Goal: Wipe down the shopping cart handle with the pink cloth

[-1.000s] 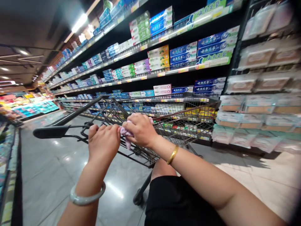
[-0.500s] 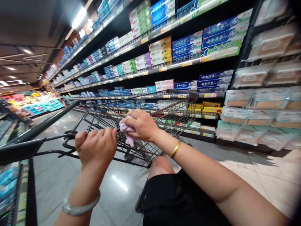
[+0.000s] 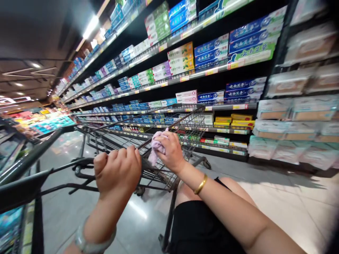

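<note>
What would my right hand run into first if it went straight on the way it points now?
Probably the shopping cart's wire basket, just past the lilac cloth bunched in the right hand; depth is unclear, so the cloth may already touch it.

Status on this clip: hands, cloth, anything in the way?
Left hand closed on cart. Right hand gripping crumpled cloth; whether cloth touches cart, can't tell. Stocked shelves beyond cart; nothing seen blocking hands.
</note>
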`<state>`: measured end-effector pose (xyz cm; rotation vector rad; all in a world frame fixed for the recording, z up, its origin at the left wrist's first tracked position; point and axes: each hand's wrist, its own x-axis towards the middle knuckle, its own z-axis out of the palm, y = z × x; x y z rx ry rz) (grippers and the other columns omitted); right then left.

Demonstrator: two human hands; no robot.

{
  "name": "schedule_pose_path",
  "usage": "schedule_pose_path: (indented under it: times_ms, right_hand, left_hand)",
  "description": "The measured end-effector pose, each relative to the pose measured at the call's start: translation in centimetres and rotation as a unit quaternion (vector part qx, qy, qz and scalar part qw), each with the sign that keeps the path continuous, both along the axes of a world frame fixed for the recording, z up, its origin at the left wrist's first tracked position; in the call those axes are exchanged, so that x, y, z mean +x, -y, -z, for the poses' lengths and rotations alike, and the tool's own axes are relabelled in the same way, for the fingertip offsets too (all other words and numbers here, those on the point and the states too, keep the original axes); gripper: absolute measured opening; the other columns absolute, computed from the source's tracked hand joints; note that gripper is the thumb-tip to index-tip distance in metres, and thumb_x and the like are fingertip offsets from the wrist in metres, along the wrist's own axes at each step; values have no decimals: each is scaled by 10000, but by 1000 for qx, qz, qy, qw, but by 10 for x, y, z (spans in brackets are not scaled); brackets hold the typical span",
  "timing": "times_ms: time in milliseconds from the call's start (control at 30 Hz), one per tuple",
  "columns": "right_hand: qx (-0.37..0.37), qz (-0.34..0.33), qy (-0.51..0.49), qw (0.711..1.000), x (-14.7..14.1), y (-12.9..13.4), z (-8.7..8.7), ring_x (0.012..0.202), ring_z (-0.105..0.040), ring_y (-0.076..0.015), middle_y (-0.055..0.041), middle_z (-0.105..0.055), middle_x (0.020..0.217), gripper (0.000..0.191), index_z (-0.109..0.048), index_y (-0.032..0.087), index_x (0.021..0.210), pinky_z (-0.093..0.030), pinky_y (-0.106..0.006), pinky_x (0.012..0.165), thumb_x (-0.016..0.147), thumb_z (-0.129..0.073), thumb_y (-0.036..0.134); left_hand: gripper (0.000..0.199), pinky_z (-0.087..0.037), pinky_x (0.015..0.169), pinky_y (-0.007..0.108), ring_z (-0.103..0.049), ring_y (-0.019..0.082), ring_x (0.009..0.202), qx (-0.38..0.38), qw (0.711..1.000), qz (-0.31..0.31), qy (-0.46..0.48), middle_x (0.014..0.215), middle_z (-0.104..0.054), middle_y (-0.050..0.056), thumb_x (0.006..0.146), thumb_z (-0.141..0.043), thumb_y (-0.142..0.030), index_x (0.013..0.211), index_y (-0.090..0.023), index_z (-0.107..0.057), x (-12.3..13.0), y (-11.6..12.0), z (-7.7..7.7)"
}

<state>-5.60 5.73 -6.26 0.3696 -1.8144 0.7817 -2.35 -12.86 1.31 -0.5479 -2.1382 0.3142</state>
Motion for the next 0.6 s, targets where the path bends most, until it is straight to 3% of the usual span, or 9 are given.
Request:
schedule_pose_path:
  times_ms: [167, 367, 467, 600]
  right_hand:
    - [1, -86, -8, 996, -7, 17, 10, 1211, -559, -243, -100, -626, 1274, 351, -664, 250, 1223, -446, -456, 1100, 874, -688, 284]
    - [-119, -44, 75, 989, -30, -8, 53, 1161, -572, -273, -114, -638, 1199, 368, -703, 223, 1113, -499, -466, 1029, 759, -697, 124]
    - [-157, -80, 61, 982, -29, -9, 44, 1170, -587, -249, -92, -645, 1191, 399, -683, 238, 1137, -515, -423, 1017, 755, -687, 124]
    - [-99, -126, 9, 987, -31, -6, 24, 1241, -579, -238, -63, -673, 1216, 395, -649, 288, 1198, -477, -443, 1094, 815, -693, 206]
  left_hand:
    - [264, -319, 838, 458, -507, 296, 792, -50, 998, -4, -47, 706, -540, 67, 1017, -376, -278, 912, -212, -609, -9, -20, 3]
    - [256, -330, 852, 471, -536, 307, 807, -60, 996, 8, -59, 729, -575, 82, 983, -413, -255, 1023, -186, -656, -21, -43, 4]
    - [260, -338, 823, 472, -529, 318, 786, -46, 998, 27, -47, 698, -547, 89, 947, -433, -253, 1010, -174, -673, -28, -52, 5]
    - [338, -349, 808, 498, -513, 351, 802, -40, 998, 48, -22, 742, -560, 121, 911, -394, -239, 1096, -166, -667, -32, -62, 5]
